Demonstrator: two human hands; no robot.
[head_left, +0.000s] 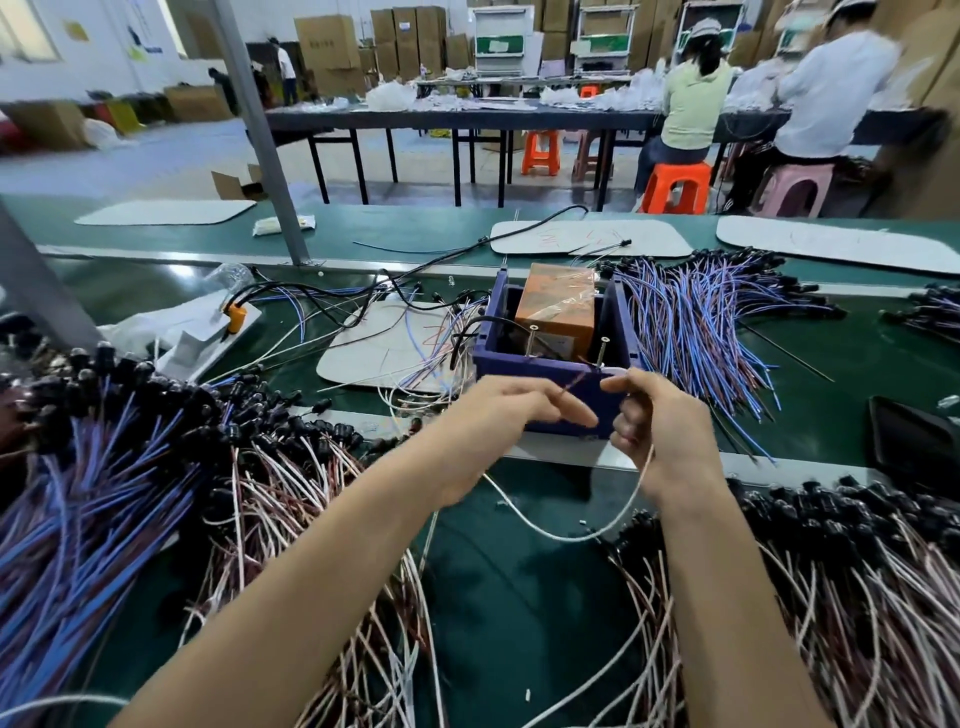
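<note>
Our left hand (498, 415) and right hand (652, 431) each pinch one white wire (571, 535), which loops over the desk's (519, 623) bare strip between two wire heaps (291, 499). Just beyond, one blue box (524, 366) holds two upright screws (602, 349).

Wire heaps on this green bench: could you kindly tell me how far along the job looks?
Done, seemingly: blue-and-purple wires fanned neatly right of the purple plastic box. In hand: the right hand grips one thin white wire, whose reddish tip the left hand meets, blurred, before the box. Left: loose white-and-red wire heaps on both sides, so plenty remains.
</note>
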